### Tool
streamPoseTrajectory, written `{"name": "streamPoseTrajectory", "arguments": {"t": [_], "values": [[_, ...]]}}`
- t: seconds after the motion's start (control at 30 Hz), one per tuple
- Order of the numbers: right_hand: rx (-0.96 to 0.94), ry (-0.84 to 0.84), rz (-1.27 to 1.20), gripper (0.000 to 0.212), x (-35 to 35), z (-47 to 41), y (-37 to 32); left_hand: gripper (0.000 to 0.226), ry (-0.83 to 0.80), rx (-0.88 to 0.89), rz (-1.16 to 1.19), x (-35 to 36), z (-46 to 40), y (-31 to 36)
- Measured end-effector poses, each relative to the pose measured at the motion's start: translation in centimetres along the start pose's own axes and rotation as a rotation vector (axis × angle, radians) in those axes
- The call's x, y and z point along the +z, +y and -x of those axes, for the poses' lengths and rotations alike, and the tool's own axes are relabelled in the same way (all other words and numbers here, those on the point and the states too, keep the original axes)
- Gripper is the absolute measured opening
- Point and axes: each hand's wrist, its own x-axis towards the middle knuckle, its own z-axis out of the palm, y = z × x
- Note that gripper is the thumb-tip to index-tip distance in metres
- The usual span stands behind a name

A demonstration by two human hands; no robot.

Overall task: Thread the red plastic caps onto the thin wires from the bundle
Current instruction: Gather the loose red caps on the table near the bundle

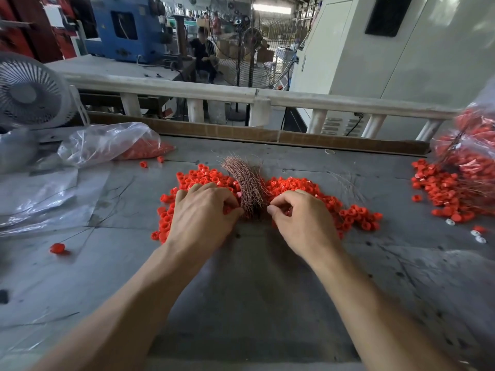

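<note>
In the head view, a grey, scuffed worktable (267, 290) fills the lower frame, with both bare forearms reaching forward over it. A heap of small red plastic caps (294, 186) lies spread across the middle of the table, and a bundle of thin coppery-pink wires (245, 180) lies on top of that heap, fanned out at its far end and narrowing towards the person.

The left hand (201, 210) rests palm down on the caps just left of the bundle, its fingers curled with the fingertips at the near end of the wires; whether it actually grips a wire or a cap cannot be told, as the fingertips are hidden. The right hand (300, 215) sits just right of the bundle, fingers curled, thumb and forefinger brought together as if pinching; what lies between them is too small to make out.

A single red cap (57, 248) lies well apart at the left. A clear plastic bag holding red caps (112, 143) lies at the far left of the table, beside a white desk fan (29, 92). At the right edge a second clear bag stuffed with red caps (471, 145) spills a pile onto the table, with a few white caps (476, 234) near it. A large pedestal fan (251, 41) stands beyond the white railing (241, 95).
</note>
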Motion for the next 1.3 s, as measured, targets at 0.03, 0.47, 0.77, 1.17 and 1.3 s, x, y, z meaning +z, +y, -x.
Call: {"name": "streamPoseTrajectory", "arguments": {"t": [0.03,0.47,0.77,1.17,1.3], "values": [[0.000,0.003,-0.003,0.006,0.0,0.0,0.0,0.017,0.010,0.009,0.008,0.1,0.0,0.1],[-0.122,0.074,-0.177,0.009,-0.4,0.0,-0.7,0.009,0.113,0.084,0.062,-0.6,0.3,0.6],[-0.210,-0.096,-0.452,0.013,0.5,0.4,-1.8,0.004,0.119,0.273,0.285,-1.3,0.9,2.2],[0.038,0.038,-1.041,0.014,-0.6,0.1,-1.7,0.008,0.087,-0.081,0.155,-1.8,0.0,-0.5],[0.126,0.170,-1.202,0.016,-1.7,-0.2,-1.6,0.005,0.013,-0.073,0.096,-2.1,0.3,-0.9]]}}
